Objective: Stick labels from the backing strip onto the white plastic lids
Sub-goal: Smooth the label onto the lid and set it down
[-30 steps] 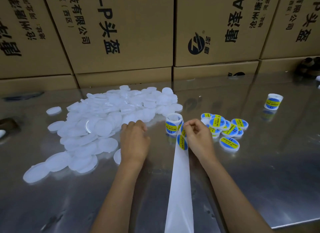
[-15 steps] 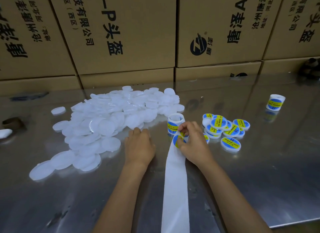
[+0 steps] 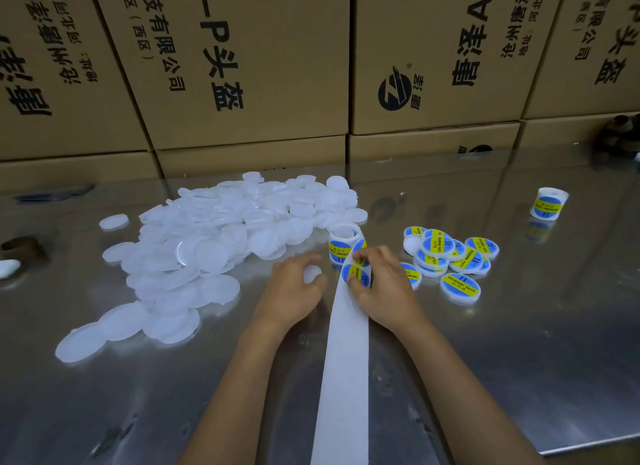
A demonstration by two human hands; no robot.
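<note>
Lids (image 3: 214,250), bare and white, lie heaped on your far left of the steel worktop (image 3: 519,360), with a few strays trailing toward you. Your left hand (image 3: 294,288) rests beside the heap with its fingers curled round one lid (image 3: 311,274), holding it just left of the strip (image 3: 346,360). That strip runs from the roll (image 3: 343,243) back toward you, already stripped bare along most of its length. Near the roll end, your right hand (image 3: 381,284) pinches at a blue-and-yellow label (image 3: 356,276) with its fingertips on the label's edge; whether it has lifted free of the strip I cannot tell.

You look to be at the peel step. The next move calls for lifting the label without folding it onto itself, carrying it the short way left, centring it over the held lid and pressing it flat.

Right of your hand, the finished lids (image 3: 457,260) sit in a small overlapping cluster, labels up. Well apart to the far right stands a second roll (image 3: 549,205), upright. Judging by the two piles, most of the job remains.

No trays or bins show; lids sit loose on the worktop. Cartons (image 3: 242,66) are stacked along the back, closed, their contents hidden.
</note>
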